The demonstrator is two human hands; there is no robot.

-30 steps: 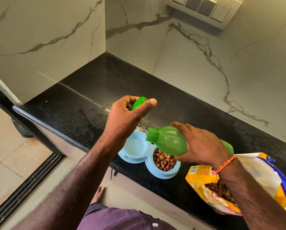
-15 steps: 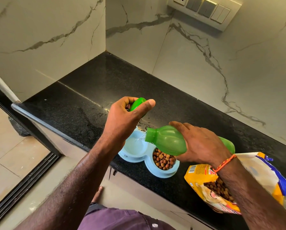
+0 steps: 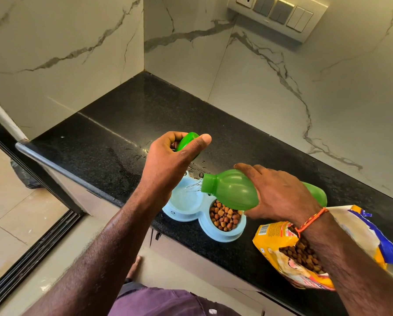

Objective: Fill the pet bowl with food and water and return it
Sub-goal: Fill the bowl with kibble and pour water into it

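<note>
Water now streams from green bottle (image 3: 234, 190), tilted by gripping right hand (image 3: 279, 195), into pet bowl (image 3: 186, 215) empty half; a second ago none. Left hand (image 3: 168, 165) fingers pinch cap (image 3: 186, 140). Kibble half full.

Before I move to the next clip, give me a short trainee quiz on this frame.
1. True or false: the pet bowl's right compartment holds kibble.
2. What does the left hand hold? A) spoon B) green cap C) cloth
3. Fill in: the right hand tips the green bottle so water runs into the ___ compartment.

Key: 1 true; 2 B; 3 left.
</note>
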